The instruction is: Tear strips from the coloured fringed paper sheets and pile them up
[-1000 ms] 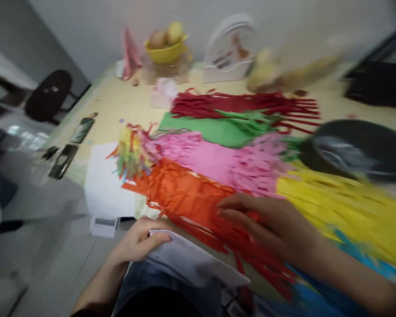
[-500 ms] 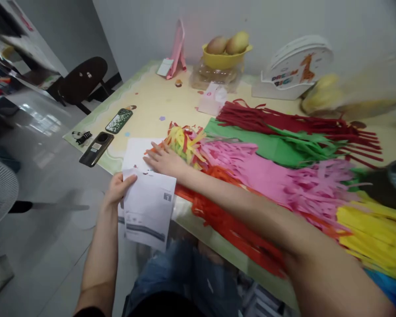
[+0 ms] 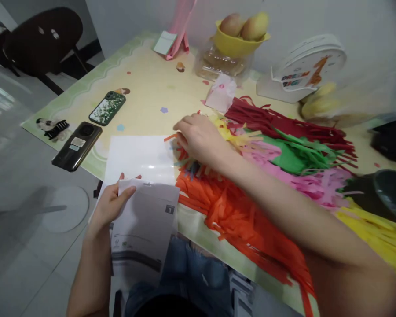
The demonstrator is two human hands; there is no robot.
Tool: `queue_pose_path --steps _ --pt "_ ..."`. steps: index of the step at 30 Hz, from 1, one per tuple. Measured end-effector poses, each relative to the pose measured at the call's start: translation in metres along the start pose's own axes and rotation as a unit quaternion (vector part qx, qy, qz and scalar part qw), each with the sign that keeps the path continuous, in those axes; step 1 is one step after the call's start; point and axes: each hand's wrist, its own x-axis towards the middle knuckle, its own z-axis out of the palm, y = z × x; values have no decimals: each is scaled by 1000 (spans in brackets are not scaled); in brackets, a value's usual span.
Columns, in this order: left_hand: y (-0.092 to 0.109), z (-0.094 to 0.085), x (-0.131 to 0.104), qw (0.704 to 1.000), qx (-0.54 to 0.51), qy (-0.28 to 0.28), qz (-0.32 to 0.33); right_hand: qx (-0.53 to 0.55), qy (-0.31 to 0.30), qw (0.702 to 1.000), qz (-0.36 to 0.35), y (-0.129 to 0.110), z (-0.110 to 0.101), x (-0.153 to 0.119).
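Observation:
My left hand (image 3: 110,204) grips a white printed packet (image 3: 145,220) by its upper left edge, thumb on top. The packet bears a grey "1" label and overhangs the table's front edge. Behind it on the table lies a glossy white sheet (image 3: 138,154). My right hand (image 3: 199,136) is curled over a heap of mixed coloured paper strips (image 3: 229,130) at the sheet's right side, and strip ends poke out beneath its fingers. Its fingertips are partly hidden. Under my right forearm spread orange fringed strips (image 3: 237,207).
Pink (image 3: 323,185), green (image 3: 293,154), dark red (image 3: 284,119) and yellow fringed strips (image 3: 379,229) cover the right side. Two phones (image 3: 77,147) lie at the left. At the back stand a yellow bowl (image 3: 237,44) of fruit and a white plate holder (image 3: 277,90). A dark container (image 3: 379,193) is at right.
My right hand has shifted right, its spread fingers now curled, and the mixed strips have moved right with it. More of the white sheet shows. My left hand still holds the packet. The view has shifted.

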Motion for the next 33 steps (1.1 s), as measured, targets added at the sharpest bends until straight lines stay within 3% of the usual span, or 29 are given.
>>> queue_pose_path --steps 4,9,19,22,26,33 --pt "-1 1 -1 999 53 -3 5 144 -55 988 -17 -12 40 34" --pt "0 0 -2 998 63 -24 4 177 5 984 -7 -18 79 42" --pt "0 3 -7 999 43 -10 -12 179 14 984 -19 -34 81 48" --pt "-2 2 -6 999 32 -8 -31 150 -10 986 -74 -34 86 44" --pt "-3 3 -4 998 8 -5 -58 87 -65 979 -173 -23 91 21" --pt "0 5 -3 998 10 -1 -56 7 -97 989 -112 14 75 -6"
